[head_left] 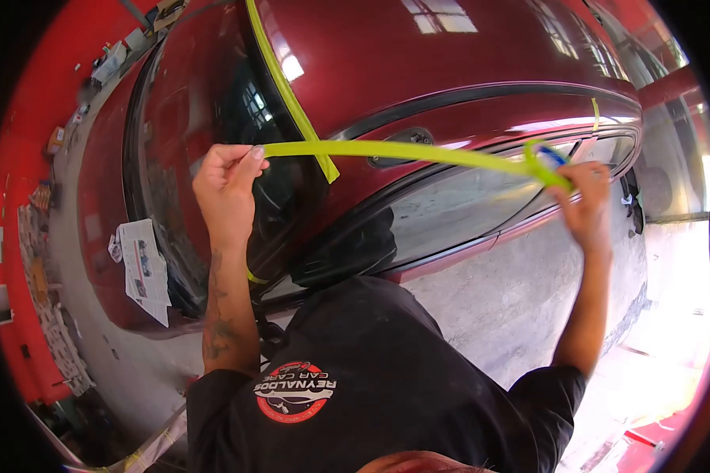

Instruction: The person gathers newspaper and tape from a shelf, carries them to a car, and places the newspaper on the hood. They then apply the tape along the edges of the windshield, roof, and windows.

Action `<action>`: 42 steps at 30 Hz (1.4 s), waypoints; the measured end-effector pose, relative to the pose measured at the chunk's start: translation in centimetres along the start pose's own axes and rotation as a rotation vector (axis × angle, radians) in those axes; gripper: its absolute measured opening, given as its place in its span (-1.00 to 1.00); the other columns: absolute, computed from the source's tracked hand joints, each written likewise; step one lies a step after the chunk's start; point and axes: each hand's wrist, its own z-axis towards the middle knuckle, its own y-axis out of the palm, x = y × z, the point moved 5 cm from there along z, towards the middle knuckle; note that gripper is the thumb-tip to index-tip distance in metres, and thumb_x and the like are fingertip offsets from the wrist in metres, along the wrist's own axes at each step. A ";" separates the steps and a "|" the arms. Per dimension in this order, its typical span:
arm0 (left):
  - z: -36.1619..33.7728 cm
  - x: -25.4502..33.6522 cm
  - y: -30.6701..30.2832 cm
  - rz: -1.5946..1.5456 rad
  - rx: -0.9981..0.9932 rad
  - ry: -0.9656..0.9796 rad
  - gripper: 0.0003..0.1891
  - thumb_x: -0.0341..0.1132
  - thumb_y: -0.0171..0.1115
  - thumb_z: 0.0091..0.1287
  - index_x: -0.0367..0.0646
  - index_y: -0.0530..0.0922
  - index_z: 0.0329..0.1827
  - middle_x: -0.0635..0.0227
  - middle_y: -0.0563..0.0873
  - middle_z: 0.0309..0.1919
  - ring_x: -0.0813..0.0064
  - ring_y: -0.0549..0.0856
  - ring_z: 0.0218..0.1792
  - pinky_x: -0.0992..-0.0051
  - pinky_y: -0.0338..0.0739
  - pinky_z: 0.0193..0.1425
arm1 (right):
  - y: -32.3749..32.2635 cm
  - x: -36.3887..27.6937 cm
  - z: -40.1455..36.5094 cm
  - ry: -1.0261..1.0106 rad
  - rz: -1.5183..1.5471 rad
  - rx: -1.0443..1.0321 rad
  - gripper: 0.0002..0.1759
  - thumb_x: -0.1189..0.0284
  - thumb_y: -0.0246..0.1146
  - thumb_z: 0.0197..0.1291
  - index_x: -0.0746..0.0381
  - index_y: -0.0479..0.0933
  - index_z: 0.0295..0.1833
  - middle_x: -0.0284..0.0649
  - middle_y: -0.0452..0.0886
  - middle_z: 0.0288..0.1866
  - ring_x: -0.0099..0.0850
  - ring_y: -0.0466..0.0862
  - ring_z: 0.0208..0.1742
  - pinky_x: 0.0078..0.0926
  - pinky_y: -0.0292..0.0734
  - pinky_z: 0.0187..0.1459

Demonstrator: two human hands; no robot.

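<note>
My left hand [230, 185] pinches the free end of a yellow-green strip of masking tape [402, 151] between thumb and fingers. The strip stretches across to the roll of masking tape [546, 164], which my right hand [588, 201] grips; the roll is slightly blurred. Both hands are raised in front of a dark red car [481, 71], over its windshield edge and side windows. Another yellow-green tape strip [284, 83] runs along the top edge of the windshield [205, 102], its near end lifting past the roof corner.
A sheet of newspaper [143, 268] lies near the windshield base. A short tape piece [596, 114] sits above the rear side window. The black side mirror [351, 244] juts out close to my body. Various items line the red wall at left.
</note>
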 end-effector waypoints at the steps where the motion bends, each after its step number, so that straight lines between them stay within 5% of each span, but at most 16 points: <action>1: 0.1 -0.4 0.6 0.018 -0.025 -0.037 -0.90 -0.52 0.39 0.37 -0.32 0.61 -0.16 0.32 0.74 -0.32 0.65 0.71 -0.30 0.63 0.61 -0.11 | -1.3 1.7 0.9 0.020 -0.148 0.015 -0.68 0.32 0.47 0.16 0.18 0.65 0.00 -0.22 0.74 -0.11 -0.18 0.69 -0.06 -0.18 0.35 0.22; 7: -0.2 -2.2 5.1 0.016 -0.043 -0.028 -0.89 -0.48 0.42 0.35 -0.30 0.63 -0.20 0.41 0.71 -0.39 0.73 0.61 -0.41 0.69 0.50 -0.26 | -3.9 4.9 7.0 0.251 -0.377 -0.080 -0.71 0.19 0.32 0.35 0.04 0.66 0.10 -0.23 0.77 -0.17 -0.29 0.63 -0.23 -0.31 0.32 0.14; 10: -0.4 -1.8 5.5 -0.021 -0.098 -0.257 -0.90 -0.48 0.42 0.35 -0.28 0.63 -0.24 0.45 0.66 -0.46 0.75 0.58 -0.46 0.70 0.45 -0.35 | -3.4 6.9 9.0 0.122 -0.265 -0.038 -0.71 0.21 0.30 0.35 0.06 0.66 0.11 -0.19 0.77 -0.19 -0.23 0.66 -0.26 -0.28 0.41 0.05; 13: 0.6 -1.9 5.4 -0.082 -0.075 -0.237 -0.87 -0.45 0.43 0.33 -0.24 0.60 -0.28 0.47 0.61 -0.53 0.77 0.52 -0.56 0.70 0.27 -0.54 | -2.9 7.2 11.3 0.150 -0.227 -0.097 -0.70 0.22 0.29 0.35 0.10 0.65 0.11 -0.17 0.77 -0.18 -0.13 0.71 -0.26 -0.23 0.50 -0.07; 14: 0.7 -2.0 5.3 -0.062 -0.076 -0.260 -0.86 -0.45 0.43 0.33 -0.24 0.60 -0.30 0.46 0.62 -0.53 0.76 0.52 -0.57 0.70 0.27 -0.54 | -2.7 7.2 11.8 0.140 -0.166 -0.095 -0.69 0.23 0.29 0.35 0.12 0.64 0.11 -0.12 0.78 -0.15 -0.02 0.73 -0.19 -0.22 0.57 -0.10; 27: 0.7 -2.4 5.3 0.105 -0.225 -0.423 -0.83 -0.50 0.47 0.29 -0.26 0.59 -0.36 0.39 0.68 -0.50 0.76 0.58 -0.57 0.69 0.43 -0.52 | 0.1 10.4 13.5 0.381 0.161 -0.152 -0.71 0.33 0.39 0.31 0.34 0.63 -0.03 -0.21 0.72 -0.15 -0.47 0.66 -0.08 -0.51 0.48 0.03; 40: 1.3 -1.9 5.3 0.237 -0.263 -0.445 -0.82 -0.47 0.50 0.23 -0.29 0.60 -0.38 0.37 0.66 -0.61 0.72 0.60 -0.59 0.59 0.44 -0.49 | 0.8 9.8 15.6 0.327 0.029 -0.190 -0.72 0.34 0.44 0.26 0.31 0.64 -0.06 -0.24 0.69 -0.23 -0.48 0.64 -0.21 -0.51 0.48 -0.12; 42: 1.9 -0.7 5.3 0.456 -0.303 -0.313 -0.76 -0.46 0.55 0.18 -0.25 0.55 -0.36 0.35 0.66 -0.53 0.67 0.61 -0.53 0.56 0.46 -0.46 | 0.8 8.6 16.2 0.226 -0.091 -0.184 -0.71 0.33 0.45 0.23 0.30 0.64 -0.07 -0.20 0.71 -0.25 -0.43 0.67 -0.24 -0.46 0.50 -0.15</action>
